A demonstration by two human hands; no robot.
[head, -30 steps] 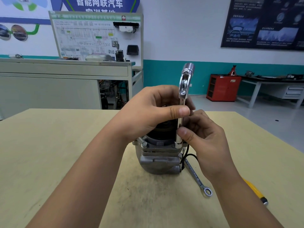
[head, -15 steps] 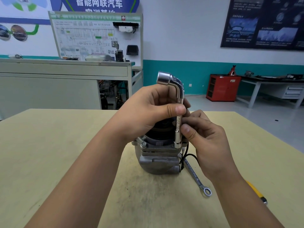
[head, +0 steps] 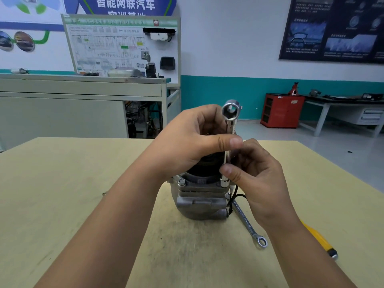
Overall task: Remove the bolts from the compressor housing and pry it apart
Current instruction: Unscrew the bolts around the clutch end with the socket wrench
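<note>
A grey metal compressor housing [head: 200,201] stands upright on the wooden table [head: 62,194], its dark top partly hidden by my hands. An L-shaped socket wrench [head: 228,129] stands vertical, its lower socket seated on the housing's right flange. My left hand [head: 187,142] grips the wrench shaft, thumb across it. My right hand [head: 255,175] pinches the shaft lower down. A bolt head [head: 181,182] shows on the left flange.
A combination wrench [head: 248,224] lies on the table right of the housing, beside black wires [head: 236,197]. A yellow-handled tool [head: 320,239] lies under my right forearm. A grey workbench [head: 83,100] stands behind the table, a red cabinet [head: 280,111] at the far right.
The wrench has been spun about its vertical shaft: its bent top pointed away, then left, and now faces me. Both hands and the housing stay in place.
</note>
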